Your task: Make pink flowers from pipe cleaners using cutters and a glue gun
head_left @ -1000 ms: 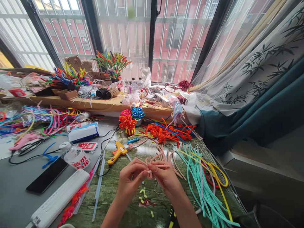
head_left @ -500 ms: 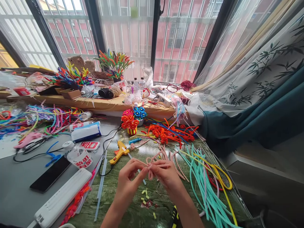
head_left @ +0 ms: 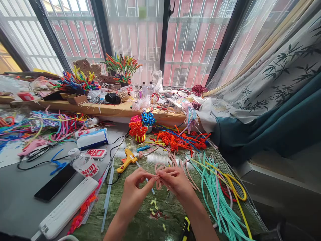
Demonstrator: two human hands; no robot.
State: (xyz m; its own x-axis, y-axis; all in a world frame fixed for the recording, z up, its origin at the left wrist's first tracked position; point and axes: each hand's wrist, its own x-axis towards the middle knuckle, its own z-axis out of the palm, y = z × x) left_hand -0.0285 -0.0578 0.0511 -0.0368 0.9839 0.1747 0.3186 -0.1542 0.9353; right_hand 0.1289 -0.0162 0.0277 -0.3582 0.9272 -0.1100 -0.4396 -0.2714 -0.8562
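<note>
Between my two hands is a pale pink pipe cleaner (head_left: pixel 158 184) bent into several small loops. My left hand (head_left: pixel 138 187) pinches it from the left with thumb and forefinger. From the right, my right hand (head_left: pixel 175 182) pinches the same piece, its fingertips almost touching the left ones. The exact crossing of the stems is hidden by the fingertips. Loose pink pipe cleaners (head_left: pixel 188 177) lie just behind my right hand. A yellow glue gun (head_left: pixel 128 161) rests on the table beyond my left hand.
Turquoise pipe cleaners (head_left: pixel 219 197) spread at the right, with a yellow one (head_left: pixel 238 192). Orange pieces (head_left: pixel 173 140) and small flower pots (head_left: pixel 139 137) stand farther back. At left are a power strip (head_left: pixel 69 207), a phone (head_left: pixel 55 182) and a bottle (head_left: pixel 84 163). A yellow-black tool (head_left: pixel 185 227) lies near my right forearm.
My right fingers have closed further over the pink loops, covering more of them. The whole view has shifted slightly; the left hand keeps its pinch.
</note>
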